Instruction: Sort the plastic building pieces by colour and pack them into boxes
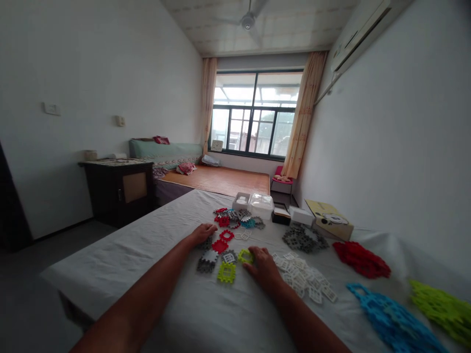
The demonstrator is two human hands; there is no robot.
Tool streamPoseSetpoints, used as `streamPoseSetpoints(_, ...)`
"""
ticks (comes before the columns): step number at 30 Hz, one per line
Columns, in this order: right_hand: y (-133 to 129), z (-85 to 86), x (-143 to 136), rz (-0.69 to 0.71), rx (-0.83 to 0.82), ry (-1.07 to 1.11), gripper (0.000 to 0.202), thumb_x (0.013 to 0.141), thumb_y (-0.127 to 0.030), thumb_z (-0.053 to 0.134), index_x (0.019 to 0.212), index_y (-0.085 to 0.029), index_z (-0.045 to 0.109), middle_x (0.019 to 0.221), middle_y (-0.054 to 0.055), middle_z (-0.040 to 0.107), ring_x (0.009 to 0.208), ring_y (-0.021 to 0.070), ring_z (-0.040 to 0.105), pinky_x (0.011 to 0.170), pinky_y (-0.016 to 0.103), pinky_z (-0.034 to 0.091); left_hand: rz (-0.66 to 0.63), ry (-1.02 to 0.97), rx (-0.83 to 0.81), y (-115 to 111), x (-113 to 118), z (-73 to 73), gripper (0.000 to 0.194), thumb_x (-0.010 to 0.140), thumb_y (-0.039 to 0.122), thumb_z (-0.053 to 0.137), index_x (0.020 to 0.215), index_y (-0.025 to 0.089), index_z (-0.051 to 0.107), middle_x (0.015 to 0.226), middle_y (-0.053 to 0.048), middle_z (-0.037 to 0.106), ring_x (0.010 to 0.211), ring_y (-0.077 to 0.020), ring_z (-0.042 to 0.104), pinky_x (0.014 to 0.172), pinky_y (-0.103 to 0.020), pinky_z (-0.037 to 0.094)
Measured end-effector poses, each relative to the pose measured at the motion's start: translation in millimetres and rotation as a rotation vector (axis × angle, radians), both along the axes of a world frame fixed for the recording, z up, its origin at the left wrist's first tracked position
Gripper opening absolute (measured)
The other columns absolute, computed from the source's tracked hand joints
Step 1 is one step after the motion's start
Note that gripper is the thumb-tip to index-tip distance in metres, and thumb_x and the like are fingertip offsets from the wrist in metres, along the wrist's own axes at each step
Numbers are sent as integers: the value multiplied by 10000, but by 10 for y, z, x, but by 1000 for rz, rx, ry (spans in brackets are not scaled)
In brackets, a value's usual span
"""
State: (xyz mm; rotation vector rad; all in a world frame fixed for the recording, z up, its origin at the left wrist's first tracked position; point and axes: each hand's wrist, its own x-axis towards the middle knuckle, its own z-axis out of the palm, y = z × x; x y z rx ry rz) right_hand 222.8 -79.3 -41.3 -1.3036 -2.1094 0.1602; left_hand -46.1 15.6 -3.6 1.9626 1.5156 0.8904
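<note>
My right hand [262,262] has its thumb and fingers around the right edge of a lime-green square frame piece [245,256]. Fingers bent, my left hand [203,234] rests at a small stack of grey pieces [206,243]; whether it grips one is too small to tell. Between and below the hands lie red pieces [220,246], a grey stack [206,263], a grey piece with a white lattice insert [229,257], and a lime-green piece with a lattice insert [226,272]. White lattice pieces [303,275] are heaped right of my right hand.
Mixed pieces [235,218] lie farther back, before a clear plastic box [261,205], a black box [281,214] and a yellow box [333,220]. Grey [304,238], red [361,260], blue [397,318] and lime-green piles [441,306] spread along the right of the white-covered table [147,235].
</note>
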Motion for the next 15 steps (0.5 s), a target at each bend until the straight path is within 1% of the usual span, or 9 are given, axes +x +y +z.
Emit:
streamPoseSetpoints(2, -5, -5, 17, 2, 31, 24, 422, 741, -274, 614, 1154, -210, 551, 1126, 90, 618, 1060, 275, 512, 926, 393, 431, -8, -24, -10, -75, 63, 13, 522, 731, 637, 437, 726, 156, 638, 623, -6, 628, 693, -175, 585, 640, -263, 446)
streamPoseSetpoints(4, -6, 5, 30, 3, 69, 56, 472, 715, -206, 613, 1179, -209, 530, 1144, 89, 601, 1074, 271, 500, 947, 396, 423, -19, -56, -8, -165, 118, -5, 554, 717, 672, 440, 753, 157, 641, 685, -14, 653, 740, -184, 597, 681, -279, 465)
streamPoseSetpoints(7, 5, 49, 51, 6, 125, 101, 534, 672, -121, 603, 1194, -179, 507, 1145, 95, 588, 1084, 261, 488, 965, 395, 411, -38, -106, 12, -295, 156, -64, 645, 709, 726, 403, 852, 146, 645, 851, -60, 689, 879, -212, 613, 782, -313, 480)
streamPoseSetpoints(9, 7, 94, 73, -13, 142, 132, 546, 656, -102, 609, 1188, -171, 506, 1146, 96, 588, 1078, 258, 499, 965, 406, 406, -33, -184, 38, -349, 150, -102, 715, 707, 754, 370, 930, 130, 637, 974, -105, 684, 977, -226, 606, 844, -328, 477)
streamPoseSetpoints(11, -20, 152, 103, -49, 113, 176, 517, 657, -124, 632, 1160, -176, 522, 1130, 93, 601, 1025, 247, 543, 925, 403, 431, -4, -348, 54, -370, 131, -133, 745, 679, 769, 402, 963, 120, 635, 1041, -131, 673, 1028, -236, 601, 880, -337, 480)
streamPoseSetpoints(13, -97, 230, 155, -61, 33, 221, 432, 684, -209, 661, 1102, -184, 556, 1071, 81, 633, 918, 220, 600, 835, 362, 477, 29, -518, 47, -366, 112, -154, 739, 626, 763, 489, 941, 116, 652, 1036, -140, 682, 1027, -251, 613, 894, -352, 487)
streamPoseSetpoints(14, -158, 281, 197, -57, -8, 232, 384, 700, -269, 667, 1064, -186, 576, 1024, 71, 651, 859, 205, 619, 784, 335, 491, 35, -561, 32, -358, 105, -161, 726, 600, 751, 531, 921, 114, 664, 1017, -140, 691, 1015, -260, 621, 900, -364, 489)
streamPoseSetpoints(15, -229, 340, 256, -54, -34, 229, 352, 717, -332, 664, 1030, -190, 593, 981, 60, 665, 819, 194, 628, 748, 314, 495, 34, -563, 20, -348, 100, -167, 713, 588, 740, 555, 906, 113, 674, 997, -140, 700, 1004, -269, 628, 904, -377, 490)
